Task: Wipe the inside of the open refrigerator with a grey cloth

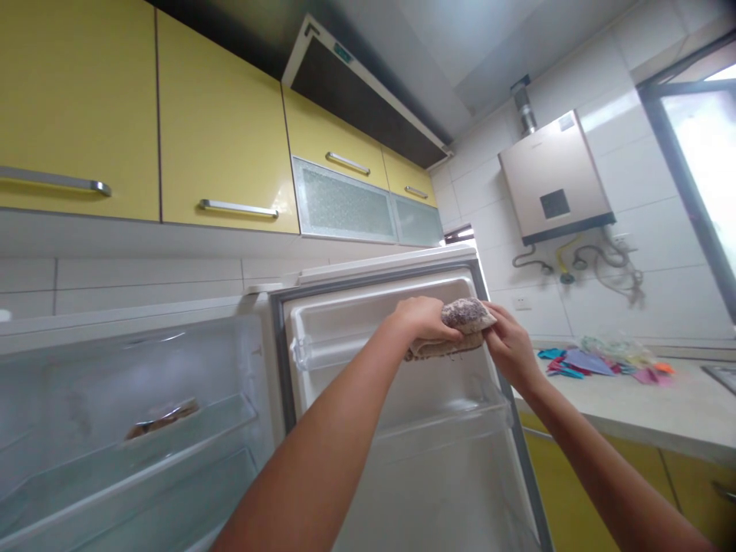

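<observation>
A folded cloth (pixel 464 314), beige with a mottled dark brown-purple patch, is between my two hands in front of the open refrigerator door (pixel 414 475). My left hand (pixel 424 319) is closed on its left side, thumb along the near face. At the right end, the fingers of my right hand (pixel 509 341) pinch the cloth's edge. Behind the hands, the door's white inner side carries a clear upper door shelf (pixel 327 354) and a clear lower door shelf (pixel 448 418). Whether the cloth touches the door I cannot tell.
The refrigerator compartment (pixel 86 376) stands open at left; a brown packet (pixel 164 418) lies on its glass shelf (pixel 212 425). Colourful cloths or bags (pixel 592 362) lie on the counter (pixel 649 402) at right. Yellow cabinets (pixel 224 130), a range hood (pixel 368 92) and a water heater (pixel 555 176) hang above.
</observation>
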